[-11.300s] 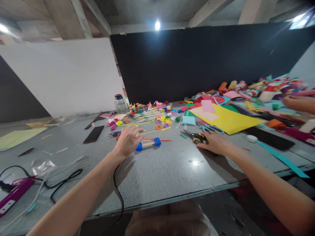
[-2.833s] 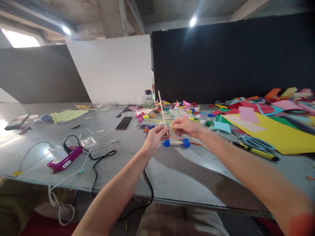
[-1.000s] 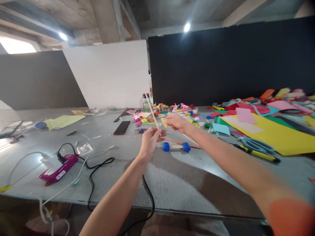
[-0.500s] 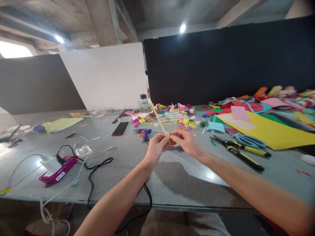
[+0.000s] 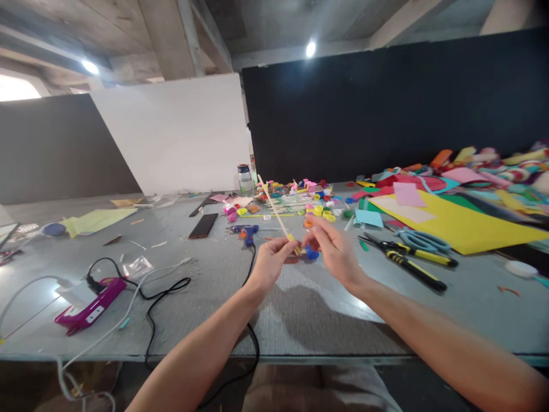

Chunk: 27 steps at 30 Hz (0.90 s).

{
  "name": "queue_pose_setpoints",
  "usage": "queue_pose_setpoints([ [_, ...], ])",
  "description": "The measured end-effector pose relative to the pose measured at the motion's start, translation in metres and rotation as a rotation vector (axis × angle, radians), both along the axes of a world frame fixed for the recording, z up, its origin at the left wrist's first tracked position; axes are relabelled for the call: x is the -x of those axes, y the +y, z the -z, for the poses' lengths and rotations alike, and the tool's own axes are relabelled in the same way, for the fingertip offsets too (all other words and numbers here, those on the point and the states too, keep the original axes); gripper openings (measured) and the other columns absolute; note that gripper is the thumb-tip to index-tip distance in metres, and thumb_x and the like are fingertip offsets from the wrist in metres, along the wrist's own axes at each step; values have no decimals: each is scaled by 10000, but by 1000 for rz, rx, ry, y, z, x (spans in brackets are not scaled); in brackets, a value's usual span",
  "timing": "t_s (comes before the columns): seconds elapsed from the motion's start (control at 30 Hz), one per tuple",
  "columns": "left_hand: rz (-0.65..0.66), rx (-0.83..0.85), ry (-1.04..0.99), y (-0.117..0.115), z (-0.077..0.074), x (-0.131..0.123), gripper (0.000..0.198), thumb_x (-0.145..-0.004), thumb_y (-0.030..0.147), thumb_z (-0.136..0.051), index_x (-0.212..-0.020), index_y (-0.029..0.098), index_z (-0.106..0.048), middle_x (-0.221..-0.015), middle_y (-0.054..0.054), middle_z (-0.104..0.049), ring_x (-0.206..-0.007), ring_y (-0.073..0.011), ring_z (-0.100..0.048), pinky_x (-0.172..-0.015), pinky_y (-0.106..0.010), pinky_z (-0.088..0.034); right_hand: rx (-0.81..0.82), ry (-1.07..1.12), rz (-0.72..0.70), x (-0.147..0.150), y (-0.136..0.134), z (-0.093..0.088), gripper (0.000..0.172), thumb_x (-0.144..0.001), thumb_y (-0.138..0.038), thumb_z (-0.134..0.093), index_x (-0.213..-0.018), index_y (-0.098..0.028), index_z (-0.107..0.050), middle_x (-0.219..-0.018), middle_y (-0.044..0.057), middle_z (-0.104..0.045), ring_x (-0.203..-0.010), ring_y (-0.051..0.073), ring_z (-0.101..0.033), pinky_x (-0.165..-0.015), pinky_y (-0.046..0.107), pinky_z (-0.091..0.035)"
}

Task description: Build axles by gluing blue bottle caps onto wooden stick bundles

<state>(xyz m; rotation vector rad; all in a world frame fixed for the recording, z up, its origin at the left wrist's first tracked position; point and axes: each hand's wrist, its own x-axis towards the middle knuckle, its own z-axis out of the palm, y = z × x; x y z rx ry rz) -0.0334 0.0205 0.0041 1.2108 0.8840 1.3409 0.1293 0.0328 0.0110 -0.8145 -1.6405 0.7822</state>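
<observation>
A thin wooden stick (image 5: pixel 274 208) slants up and to the left from my left hand (image 5: pixel 271 258), pinched near its lower end between thumb and fingers. Around that lower end sits a small yellow piece (image 5: pixel 292 239), partly covered by the fingertips. My right hand (image 5: pixel 333 247) is just to the right, apart from the stick, its fingers loosely bent and somewhat blurred, with nothing visible in them. Behind and between the hands lies a blue round cap (image 5: pixel 312 252). A blue glue gun (image 5: pixel 249 233) rests on the table beyond my left hand.
Pliers with yellow-black handles (image 5: pixel 414 266), blue-handled scissors (image 5: pixel 422 240) and yellow sheet (image 5: pixel 467 226) lie right. Colourful caps (image 5: pixel 328 216) and a bottle (image 5: pixel 245 182) stand further back. A black phone (image 5: pixel 203 225), purple power strip (image 5: pixel 92 306) and loose cables (image 5: pixel 156 309) are left.
My right hand has let go of the yellow piece on the stick and moved off to the right. My left hand still holds the stick. The view has shifted slightly.
</observation>
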Motion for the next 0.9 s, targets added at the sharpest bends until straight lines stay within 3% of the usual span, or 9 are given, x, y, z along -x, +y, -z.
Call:
queue_pose_setpoints([
  [0.07, 32, -6, 25, -3, 0, -5, 391, -696, 521, -879, -781, 149, -798, -804, -59, -758, -728, -160, -684, -702, -277, -580, 35, 100, 2, 4, 0, -1, 531, -1051, -474, -374, -1513, -244, -501, -1002, 89, -755, -968, 252, -679, -885, 416, -528],
  [0.2, 109, -5, 49, -9, 4, -16, 435, -698, 560, -860, -776, 135, -802, -774, -73, -768, -720, -190, -709, -719, -318, -599, 104, 201, -90, 21, -7, 5, 564, -1025, -584, -434, -1504, -306, -539, -1179, 98, -756, -1196, 281, -655, -1098, 488, -458],
  [0.37, 150, 12, 37, -10, 5, -17, 484, -676, 588, -868, -779, 121, -792, -739, -64, -746, -697, -190, -702, -746, -364, -619, 154, 251, -192, 31, -13, 14, 621, -983, -695, -486, -1444, -297, -604, -1323, 100, -705, -1308, 276, -597, -1175, 486, -401],
  [0.47, 141, 19, 15, -8, 4, -13, 493, -661, 598, -878, -750, 124, -772, -735, -50, -711, -671, -149, -653, -701, -323, -607, 203, 238, -247, 25, -7, 12, 645, -951, -766, -478, -1346, -296, -673, -1327, 104, -697, -1237, 277, -634, -1089, 481, -482],
  [0.57, 150, 19, -5, -7, 0, -8, 481, -650, 591, -888, -745, 135, -767, -749, -46, -686, -677, -134, -614, -662, -292, -589, 253, 193, -279, 8, 3, 6, 594, -909, -769, -543, -1163, -276, -756, -1211, 104, -728, -1075, 275, -676, -882, 435, -568],
  [0.73, 188, 36, 7, -7, -5, -3, 465, -625, 562, -914, -745, 133, -781, -740, -57, -686, -684, -145, -601, -651, -306, -586, 249, 71, -308, -18, 12, -7, 363, -771, -587, -802, -764, -225, -780, -865, 53, -696, -770, 190, -589, -695, 330, -490],
  [0.9, 215, 53, 27, -8, -4, -3, 443, -659, 563, -895, -728, 140, -784, -700, -47, -664, -667, -138, -588, -652, -299, -583, 276, 47, -324, -20, 13, -6, 287, -755, -491, -800, -693, -216, -744, -697, 12, -613, -650, 154, -507, -628, 313, -420],
])
